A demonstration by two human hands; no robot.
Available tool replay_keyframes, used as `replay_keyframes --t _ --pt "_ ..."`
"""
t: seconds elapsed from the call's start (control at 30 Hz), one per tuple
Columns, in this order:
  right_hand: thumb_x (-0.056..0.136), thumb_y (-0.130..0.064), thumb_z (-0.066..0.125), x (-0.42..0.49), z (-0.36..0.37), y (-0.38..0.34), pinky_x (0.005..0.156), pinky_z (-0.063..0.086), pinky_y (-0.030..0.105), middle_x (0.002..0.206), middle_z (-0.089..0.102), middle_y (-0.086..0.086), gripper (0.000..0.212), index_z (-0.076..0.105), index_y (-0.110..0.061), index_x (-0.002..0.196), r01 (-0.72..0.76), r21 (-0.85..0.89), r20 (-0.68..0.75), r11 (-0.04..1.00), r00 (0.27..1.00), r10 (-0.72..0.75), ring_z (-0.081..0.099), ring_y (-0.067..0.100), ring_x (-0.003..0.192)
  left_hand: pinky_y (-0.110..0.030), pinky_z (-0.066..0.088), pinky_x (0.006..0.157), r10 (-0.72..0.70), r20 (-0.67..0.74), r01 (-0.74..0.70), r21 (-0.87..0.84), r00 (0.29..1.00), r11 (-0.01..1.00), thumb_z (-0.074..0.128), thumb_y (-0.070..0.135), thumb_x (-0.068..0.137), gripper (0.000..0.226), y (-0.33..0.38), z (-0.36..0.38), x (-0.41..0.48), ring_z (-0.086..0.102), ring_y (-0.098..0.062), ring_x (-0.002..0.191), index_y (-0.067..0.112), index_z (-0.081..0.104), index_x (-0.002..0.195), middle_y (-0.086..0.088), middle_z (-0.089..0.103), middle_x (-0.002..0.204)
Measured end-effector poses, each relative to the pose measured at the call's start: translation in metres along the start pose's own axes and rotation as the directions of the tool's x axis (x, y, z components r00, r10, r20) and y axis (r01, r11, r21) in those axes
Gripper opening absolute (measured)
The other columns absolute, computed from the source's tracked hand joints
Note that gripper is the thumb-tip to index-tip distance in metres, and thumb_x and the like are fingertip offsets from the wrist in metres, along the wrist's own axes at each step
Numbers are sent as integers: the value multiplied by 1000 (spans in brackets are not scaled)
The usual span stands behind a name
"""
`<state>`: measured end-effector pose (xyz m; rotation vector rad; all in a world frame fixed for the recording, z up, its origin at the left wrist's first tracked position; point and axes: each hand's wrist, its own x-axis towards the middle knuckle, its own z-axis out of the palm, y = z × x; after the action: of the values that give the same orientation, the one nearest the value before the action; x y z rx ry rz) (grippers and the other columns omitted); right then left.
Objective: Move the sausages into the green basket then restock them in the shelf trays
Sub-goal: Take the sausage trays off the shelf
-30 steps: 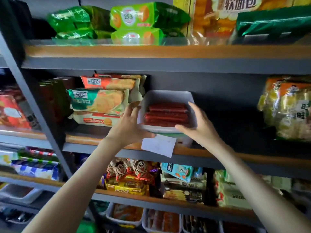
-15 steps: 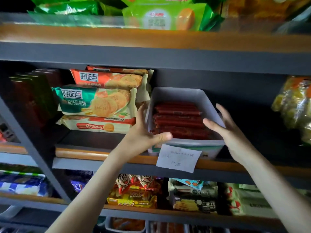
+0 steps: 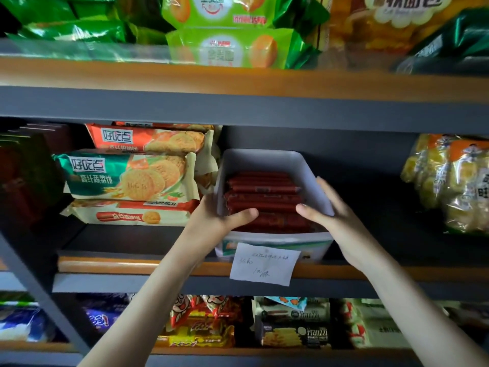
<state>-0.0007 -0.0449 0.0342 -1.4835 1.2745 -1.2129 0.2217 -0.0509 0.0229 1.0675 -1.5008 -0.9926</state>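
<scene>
Gripping the white rectangular plastic tray (image 3: 264, 157) by its two side walls, both hands are at the middle shelf. The left hand (image 3: 211, 215) holds the left wall near the front corner, thumb hooked over the rim; the right hand (image 3: 336, 215) holds the right wall, thumb over the rim and fingers flat along the outside. Dark red, tube-shaped sausages (image 3: 264, 197) lie crosswise inside the tray in tight rows, filling its near part and leaving the far wall bare. The tray tilts its open top toward the camera and sits over a translucent white tub (image 3: 312, 247); whether the two touch cannot be told. A handwritten white paper note (image 3: 264, 263) hangs from the tub's front, down over the orange wooden shelf edge (image 3: 132, 266).

At the left, stacked biscuit packets in green and orange wrappers (image 3: 127, 176) lie just beside the tray's left wall. At the right, a dark stretch of shelf separates the tray from yellow bagged snacks (image 3: 449, 181), well apart. The grey underside of the upper shelf (image 3: 238, 102) runs above, with a gap over the tray's far rim.
</scene>
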Motion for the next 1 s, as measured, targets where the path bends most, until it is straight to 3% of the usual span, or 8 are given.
replay_keyframes --t 0.17,0.3,0.43,0.5,0.57,0.8,0.9,1.0 --pt "59 -54 69 -28 5 4 94 29 12 120 26 -49 100 18 -46 144 72 -98 -75 993 994 -79 30 -30 109 -4 45 71 -50 -32 52 42 998 998 83 54 54 65 -10 -8 -26 56 21 91 44 45 106 42 60 93" --pt "52 -52 73 -44 8 11 98 33 27 155 18 -9 122 -5 -43 146 -13 -176 -181 984 983 -20 33 7 129 -7 42 60 10 -132 46 411 991 910 83 47 64 100 -10 0 -40 55 6 85 27 25 143 24 55 101" --pt "66 -52 74 -44 2 9 82 39 24 140 48 1 111 7 -28 150 -175 -362 -141 915 981 132 54 20 115 -30 48 77 -75 -244 207 576 967 791 73 71 50 129 -14 0 -39 58 -28 111 11 14 149 -9 63 119" --pt "71 -52 72 -44 1 12 78 45 18 105 66 -13 67 51 -26 129 -113 -475 -76 873 993 88 60 6 94 -35 51 80 -70 -243 212 626 967 750 64 81 42 123 -17 -3 -37 59 -28 108 10 34 137 -10 64 116" --pt "70 -53 70 -43 3 17 76 48 19 85 66 -20 39 64 -31 103 -38 -440 -47 897 999 19 61 0 85 -23 48 67 -16 -198 138 618 980 774 71 75 49 94 -17 0 -34 63 -16 91 16 48 119 1 68 99" --pt "66 -46 72 -37 -17 25 64 43 6 86 70 -15 55 64 -23 115 6 -212 -122 977 992 -33 62 -7 80 -1 44 65 44 -169 17 340 985 940 89 35 61 76 -5 34 -31 59 15 81 27 34 113 20 57 93" --pt "64 -56 68 -38 -36 25 71 41 15 109 67 -10 65 61 -23 120 -74 -316 -44 946 997 63 59 3 98 3 39 60 78 -93 -45 317 993 947 87 24 66 73 4 45 -35 50 27 72 26 33 115 18 54 96" --pt "75 -45 72 -39 -59 13 88 36 21 125 45 -17 71 43 -26 137 -125 -537 100 834 972 210 44 4 114 -2 44 69 62 131 -97 274 989 957 81 26 73 61 17 31 -37 58 12 84 37 41 117 10 62 107"
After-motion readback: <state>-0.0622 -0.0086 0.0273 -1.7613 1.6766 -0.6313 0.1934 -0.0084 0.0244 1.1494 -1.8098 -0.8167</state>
